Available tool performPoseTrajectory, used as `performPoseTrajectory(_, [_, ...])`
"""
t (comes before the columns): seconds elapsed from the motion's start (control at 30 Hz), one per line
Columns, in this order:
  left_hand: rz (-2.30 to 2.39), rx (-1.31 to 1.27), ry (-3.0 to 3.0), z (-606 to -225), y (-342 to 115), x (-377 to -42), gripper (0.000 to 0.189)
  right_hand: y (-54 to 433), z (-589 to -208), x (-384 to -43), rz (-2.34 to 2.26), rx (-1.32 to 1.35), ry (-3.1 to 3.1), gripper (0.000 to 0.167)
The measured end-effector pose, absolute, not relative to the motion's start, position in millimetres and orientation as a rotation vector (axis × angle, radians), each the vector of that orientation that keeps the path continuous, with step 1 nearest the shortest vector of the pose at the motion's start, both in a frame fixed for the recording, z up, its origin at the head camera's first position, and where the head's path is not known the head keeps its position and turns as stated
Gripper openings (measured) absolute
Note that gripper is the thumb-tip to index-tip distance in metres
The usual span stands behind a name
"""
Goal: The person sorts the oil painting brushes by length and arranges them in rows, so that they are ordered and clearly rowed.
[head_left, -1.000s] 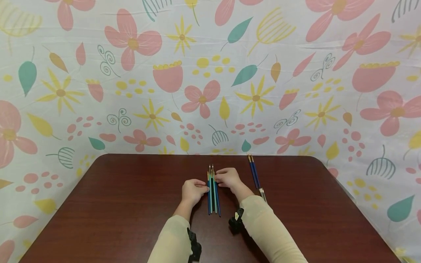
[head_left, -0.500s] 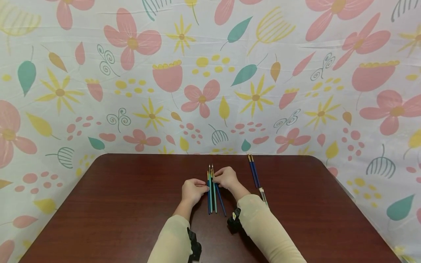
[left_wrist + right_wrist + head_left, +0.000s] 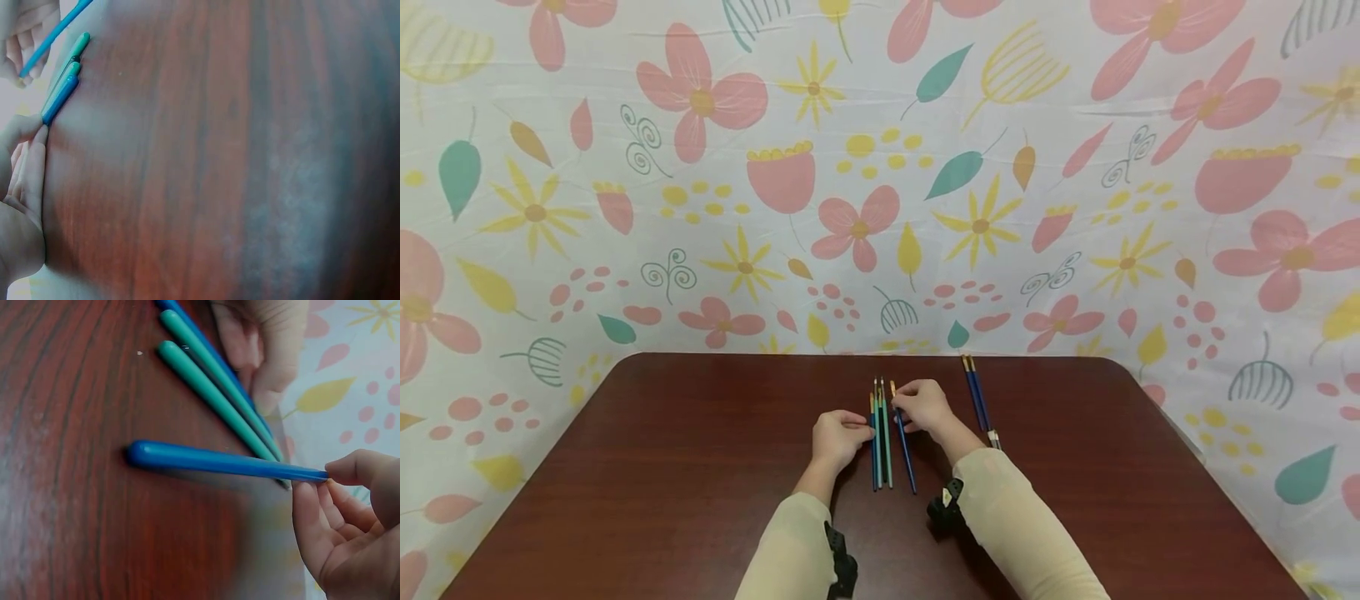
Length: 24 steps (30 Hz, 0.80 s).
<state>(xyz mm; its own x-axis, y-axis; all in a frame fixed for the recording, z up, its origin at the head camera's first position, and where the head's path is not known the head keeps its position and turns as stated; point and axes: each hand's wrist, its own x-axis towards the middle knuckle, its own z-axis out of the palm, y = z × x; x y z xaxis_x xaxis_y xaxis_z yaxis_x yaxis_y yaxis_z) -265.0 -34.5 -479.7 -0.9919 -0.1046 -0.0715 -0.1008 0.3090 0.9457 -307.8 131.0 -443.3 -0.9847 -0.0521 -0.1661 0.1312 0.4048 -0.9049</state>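
Since half a second ago: lone blue brush (image 3: 906, 454) has come away from the bundle's right side, bare gap between now; right hand (image 3: 922, 404) has gone rightward with it.

Right hand: thumb and fingertips pinch that brush near its upper end, handle slanting down toward the person. Cannot tell whether the handle's end touches the table (image 3: 662, 500).

Left hand (image 3: 837, 437): at the bundle's left edge, thumb and fingertip together on the outer blue brush (image 3: 874, 458), pinching it.

Beside that brush, close-set and near parallel: two green brushes (image 3: 206, 387) with a black brush (image 3: 884, 471) between them, tips pointing away from the person.

Farther right, near the table's back edge, two dark-blue brushes (image 3: 973, 393) side by side. Just below them, white bristles (image 3: 993, 438), the rest hidden by the right sleeve (image 3: 1022, 525).

Behind the table: flower-print cloth (image 3: 820, 275).
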Motion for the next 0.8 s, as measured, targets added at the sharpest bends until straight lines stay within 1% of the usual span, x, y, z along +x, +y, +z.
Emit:
performPoseTrajectory(0.23, [-1.826,0.188,-2.535,-479.0,-34.6,-263.3,0.018,142.0,-436.2,-300.3,-1.722,0.072,2.42,0.032])
performPoseTrajectory(0.5, [-1.839,0.163,-2.533,-481.3,-35.8,-262.3,0.019,154.1,-429.3,-290.0,-1.754,0.036,2.457,0.035])
performPoseTrajectory(0.8, [-1.857,0.15,-2.529,-483.4,-35.7,-263.8,0.019,179.4,-420.1,-280.5,-1.744,-0.033,2.496,0.038])
